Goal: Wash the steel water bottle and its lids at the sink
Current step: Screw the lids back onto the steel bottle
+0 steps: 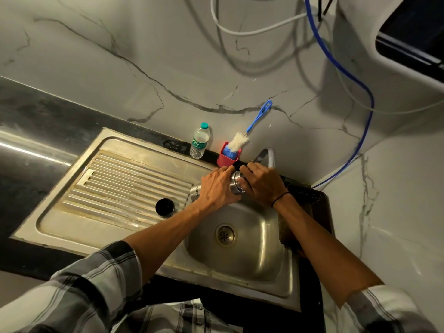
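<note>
My left hand (217, 188) grips the steel bottle (234, 186); my right hand (263, 182) grips its top; I should twist slowly over the sink (259, 265).

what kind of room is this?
Likely a home kitchen: a stainless steel sink with ribbed drainboard set in a dark countertop, a blue-handled bottle brush in a red holder, and marble-look wall tiles.

Wall (168, 56): pale marble-look panels with dark grey veins, meeting a second panel at a corner on the right. Black stone countertop (36, 131) runs along it, glossy streak of reflected light on the left. White cables (252, 32) and a blue hose (346, 75) hang across the wall. White appliance housing (360, 27) top right. Lighting dim, warm.
</note>
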